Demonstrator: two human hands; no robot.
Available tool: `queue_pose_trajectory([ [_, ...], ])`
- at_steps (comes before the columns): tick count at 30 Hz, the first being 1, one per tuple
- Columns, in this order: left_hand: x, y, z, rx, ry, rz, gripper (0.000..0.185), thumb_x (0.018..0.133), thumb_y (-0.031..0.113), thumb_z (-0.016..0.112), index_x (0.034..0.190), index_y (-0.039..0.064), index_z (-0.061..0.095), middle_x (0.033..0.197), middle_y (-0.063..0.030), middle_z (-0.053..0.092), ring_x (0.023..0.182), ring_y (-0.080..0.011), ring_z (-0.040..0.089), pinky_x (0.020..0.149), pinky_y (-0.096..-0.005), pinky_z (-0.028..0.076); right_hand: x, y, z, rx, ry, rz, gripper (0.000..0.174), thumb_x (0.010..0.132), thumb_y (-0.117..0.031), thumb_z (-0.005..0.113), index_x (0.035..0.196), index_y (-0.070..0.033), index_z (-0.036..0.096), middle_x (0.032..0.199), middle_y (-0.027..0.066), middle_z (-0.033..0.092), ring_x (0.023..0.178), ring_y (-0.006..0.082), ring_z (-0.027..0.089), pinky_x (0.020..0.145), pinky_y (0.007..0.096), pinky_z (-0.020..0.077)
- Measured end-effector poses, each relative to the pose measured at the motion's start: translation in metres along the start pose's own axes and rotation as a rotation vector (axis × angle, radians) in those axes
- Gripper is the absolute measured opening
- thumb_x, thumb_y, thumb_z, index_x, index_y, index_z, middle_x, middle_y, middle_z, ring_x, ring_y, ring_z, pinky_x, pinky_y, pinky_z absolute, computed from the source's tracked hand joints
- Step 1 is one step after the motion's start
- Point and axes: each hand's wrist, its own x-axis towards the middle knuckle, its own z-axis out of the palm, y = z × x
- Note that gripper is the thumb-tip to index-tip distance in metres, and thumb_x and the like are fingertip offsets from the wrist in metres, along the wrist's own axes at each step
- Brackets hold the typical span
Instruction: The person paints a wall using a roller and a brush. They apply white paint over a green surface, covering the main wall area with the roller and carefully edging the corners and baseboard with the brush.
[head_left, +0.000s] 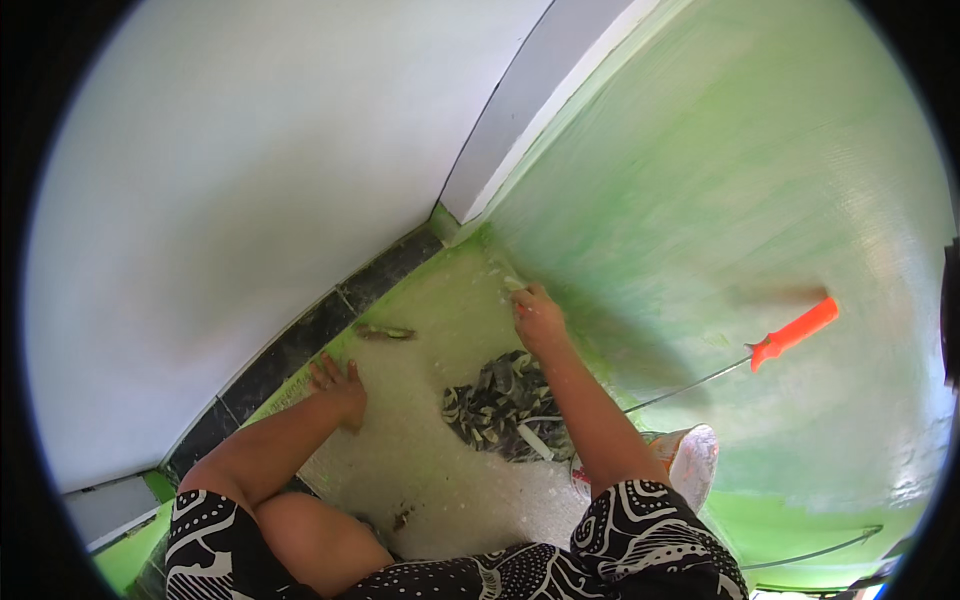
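Observation:
My right hand (538, 321) is closed around a small paintbrush (516, 284), mostly hidden by the fingers; its pale end is at the foot of the green-and-white streaked wall (712, 187). A bit of orange shows between the fingers. My left hand (339, 394) rests on the paint-smeared floor (405, 420), fingers spread and holding nothing, beside the dark tile strip (281, 360). Just beyond it lies a narrow, paint-smeared brownish object (385, 332), too unclear to name. Between my arms a crumpled camouflage-patterned cloth (487, 405) lies on the floor, with a white roller sleeve (535, 442) over its edge.
An orange handle (795, 334) on a metal rod stands out by the wall at right; my forearm hides the rod's lower end. A paint-stained bucket (694, 465) is beside my right arm. A white panel (247, 187) and grey frame (517, 112) rise at left and far side.

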Motion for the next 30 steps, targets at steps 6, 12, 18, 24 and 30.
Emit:
queue_pose_trajectory([
  [6,0.007,-0.003,0.002,0.017,-0.002,0.023,0.131,0.076,0.034,0.082,0.147,-0.001,-0.022,0.142,-0.0457,-0.025,0.136,-0.0638,-0.004,0.113,-0.0627,0.019,0.065,0.006,-0.099,-0.086,0.123,-0.068,0.017,0.084,-0.009,0.057,0.098,-0.009,0.068,0.096,0.0175,0.065,0.087,0.0378,0.064,0.078,0.0451,0.0516],
  [12,0.006,-0.004,0.002,-0.024,-0.025,0.006,0.133,0.075,0.033,0.083,0.147,0.0,-0.023,0.142,-0.0457,-0.026,0.135,-0.0644,-0.004,0.112,-0.063,0.02,0.072,-0.099,-0.281,-0.137,0.601,-0.289,0.018,0.077,-0.002,0.068,0.095,-0.007,0.069,0.095,0.0142,0.065,0.086,0.0331,0.065,0.076,0.0413,0.0525],
  [18,0.003,-0.008,0.003,-0.009,-0.017,0.017,0.133,0.074,0.034,0.084,0.147,-0.001,-0.022,0.142,-0.0464,-0.025,0.135,-0.0648,-0.003,0.112,-0.0635,0.02,0.069,-0.112,-0.265,-0.7,0.874,-0.465,0.033,0.069,-0.002,0.068,0.1,-0.011,0.071,0.125,0.0171,0.058,0.11,0.0366,0.059,0.086,0.0447,0.0523],
  [24,0.01,-0.015,0.008,-0.002,0.005,0.07,0.134,0.073,0.034,0.085,0.147,-0.002,-0.02,0.142,-0.047,-0.024,0.135,-0.0652,-0.003,0.112,-0.0638,0.02,0.022,-0.028,-0.092,-0.923,0.139,-0.353,0.021,0.077,-0.012,0.067,0.098,-0.011,0.07,0.129,0.0314,0.05,0.123,0.0451,0.05,0.093,0.0504,0.0519],
  [30,0.015,-0.015,0.007,-0.006,0.026,0.069,0.135,0.071,0.033,0.086,0.148,0.0,-0.02,0.143,-0.0453,-0.024,0.136,-0.0646,-0.002,0.112,-0.0627,0.021,0.027,-0.013,-0.075,-0.211,-0.141,-0.05,0.015,0.08,-0.006,0.063,0.091,-0.012,0.071,0.096,0.0146,0.061,0.093,0.033,0.063,0.082,0.0406,0.0523],
])
